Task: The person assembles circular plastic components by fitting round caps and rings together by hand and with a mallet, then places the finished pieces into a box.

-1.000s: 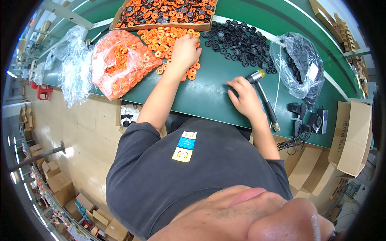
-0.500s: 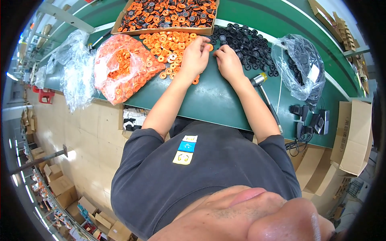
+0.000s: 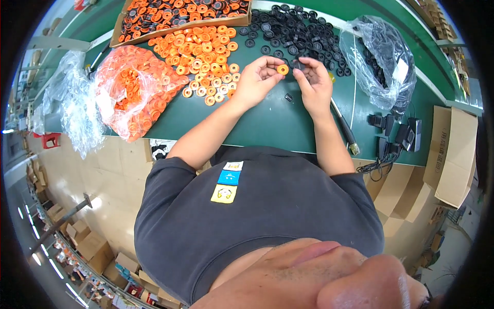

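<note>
Between the fingertips of my left hand (image 3: 259, 82) is a small orange ring-shaped cap (image 3: 282, 69), its hole facing up. Just to the right, my right hand (image 3: 316, 86) pinches a black round cap (image 3: 296, 64) between thumb and fingers. The two caps are close together but apart. A heap of loose orange caps (image 3: 198, 51) lies left of my left hand. Beyond my right hand spreads a pile of black caps (image 3: 293, 33). On the green table (image 3: 257, 123) below my hands lies a small dark piece (image 3: 288, 97).
A cardboard tray (image 3: 190, 26) of orange-and-black pieces stands at the back. Plastic bags of orange caps (image 3: 135, 87) and black caps (image 3: 378, 62) flank the piles. A hammer (image 3: 343, 123) lies beside my right forearm, with black power adapters (image 3: 396, 134) farther right.
My right hand has come away from the table with a black cap in its fingers. My left hand still holds the orange cap, now nearer the right hand. The whole view has shifted.
</note>
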A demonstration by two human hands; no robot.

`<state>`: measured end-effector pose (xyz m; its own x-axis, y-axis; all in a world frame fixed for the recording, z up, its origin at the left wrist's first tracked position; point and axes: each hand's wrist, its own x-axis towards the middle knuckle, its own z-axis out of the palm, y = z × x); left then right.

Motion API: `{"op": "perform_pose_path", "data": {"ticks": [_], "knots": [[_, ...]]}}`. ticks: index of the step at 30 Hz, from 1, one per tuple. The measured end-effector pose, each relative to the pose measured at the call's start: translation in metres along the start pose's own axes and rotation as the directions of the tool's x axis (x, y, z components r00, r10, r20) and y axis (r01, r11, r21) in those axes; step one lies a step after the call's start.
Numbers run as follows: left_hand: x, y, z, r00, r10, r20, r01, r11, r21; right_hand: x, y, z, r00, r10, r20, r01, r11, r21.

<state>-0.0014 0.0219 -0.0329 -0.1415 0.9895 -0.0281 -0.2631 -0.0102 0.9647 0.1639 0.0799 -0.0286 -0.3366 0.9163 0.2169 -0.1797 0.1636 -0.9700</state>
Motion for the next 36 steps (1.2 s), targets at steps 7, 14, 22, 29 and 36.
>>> {"op": "perform_pose_path", "data": {"ticks": [7,14,22,29,36], "knots": [[-0.001,-0.001,0.000,0.999,-0.021,0.025,0.021,1.000,-0.003,-0.001,-0.004,0.000,0.997,-0.027,0.068,0.029,0.999,-0.041],[-0.003,-0.001,-0.002,0.999,0.015,0.048,-0.010,0.995,-0.101,-0.002,-0.006,0.002,0.993,-0.050,0.107,0.058,0.996,-0.073],[-0.003,0.001,-0.005,0.997,0.014,0.069,-0.007,0.995,-0.101,0.001,-0.017,-0.002,0.981,-0.127,0.145,0.172,0.916,-0.362],[-0.003,-0.001,-0.003,0.998,0.018,0.059,-0.009,0.989,-0.149,0.000,-0.019,0.000,0.963,-0.198,0.183,0.257,0.881,-0.397],[-0.005,0.002,-0.005,0.998,-0.029,0.063,0.029,1.000,0.000,-0.001,-0.019,0.001,0.950,-0.234,0.205,0.303,0.844,-0.443]]}}
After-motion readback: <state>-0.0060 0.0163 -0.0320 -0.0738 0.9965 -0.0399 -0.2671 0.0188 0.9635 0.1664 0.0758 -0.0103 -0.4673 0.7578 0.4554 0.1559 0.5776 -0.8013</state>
